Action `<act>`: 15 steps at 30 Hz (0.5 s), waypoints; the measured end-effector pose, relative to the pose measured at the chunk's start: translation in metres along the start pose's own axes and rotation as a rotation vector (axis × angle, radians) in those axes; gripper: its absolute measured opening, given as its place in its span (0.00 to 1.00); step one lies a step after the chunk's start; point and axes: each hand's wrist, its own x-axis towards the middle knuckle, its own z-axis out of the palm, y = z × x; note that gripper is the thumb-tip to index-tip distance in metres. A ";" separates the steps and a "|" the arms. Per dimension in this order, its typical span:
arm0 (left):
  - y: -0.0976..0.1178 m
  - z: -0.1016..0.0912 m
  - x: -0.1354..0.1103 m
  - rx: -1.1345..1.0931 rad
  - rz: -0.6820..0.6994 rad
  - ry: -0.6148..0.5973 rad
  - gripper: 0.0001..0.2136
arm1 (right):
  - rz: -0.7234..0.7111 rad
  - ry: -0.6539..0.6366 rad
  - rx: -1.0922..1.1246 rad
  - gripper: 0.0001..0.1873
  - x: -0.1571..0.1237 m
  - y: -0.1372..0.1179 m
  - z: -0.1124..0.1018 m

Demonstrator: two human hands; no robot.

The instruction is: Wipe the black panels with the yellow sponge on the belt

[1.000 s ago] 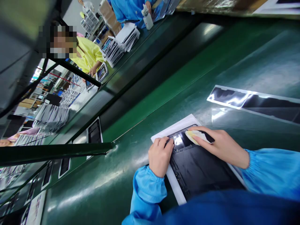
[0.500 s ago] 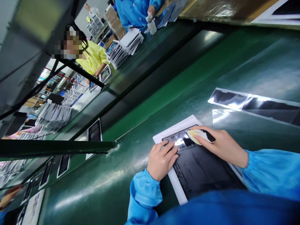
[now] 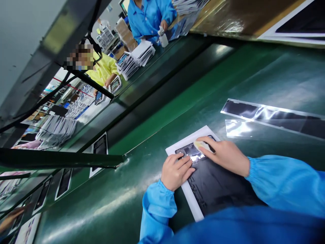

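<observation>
A black tablet back panel (image 3: 215,186) lies on a white sheet (image 3: 189,196) on the green conveyor belt in front of me. My left hand (image 3: 175,171) rests on the panel's left edge, fingers laid flat and pressing it down. My right hand (image 3: 224,154) presses a small pale yellow cloth (image 3: 201,145) onto the panel's far end, fingers closed over the cloth. Both arms wear blue sleeves.
Two shiny film strips (image 3: 274,117) lie on the belt at right. Across the line, a person in yellow (image 3: 104,69) handles a tablet, and a person in blue (image 3: 149,15) holds a white bottle (image 3: 164,39) by stacked sheets (image 3: 135,56). A dark rail (image 3: 61,159) runs at left.
My right hand has slid the cloth leftward across the panel's far end. My left hand's fingers have stretched out a little further onto the panel.
</observation>
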 end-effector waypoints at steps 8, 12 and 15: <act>0.000 0.005 -0.001 -0.039 -0.018 0.042 0.08 | -0.005 0.037 -0.023 0.23 -0.009 0.000 0.003; 0.001 0.003 -0.001 -0.039 -0.047 -0.006 0.08 | -0.015 0.027 0.003 0.24 -0.009 0.003 -0.002; 0.001 0.003 -0.002 -0.030 -0.064 -0.047 0.08 | 0.037 0.050 0.003 0.25 -0.012 0.013 -0.012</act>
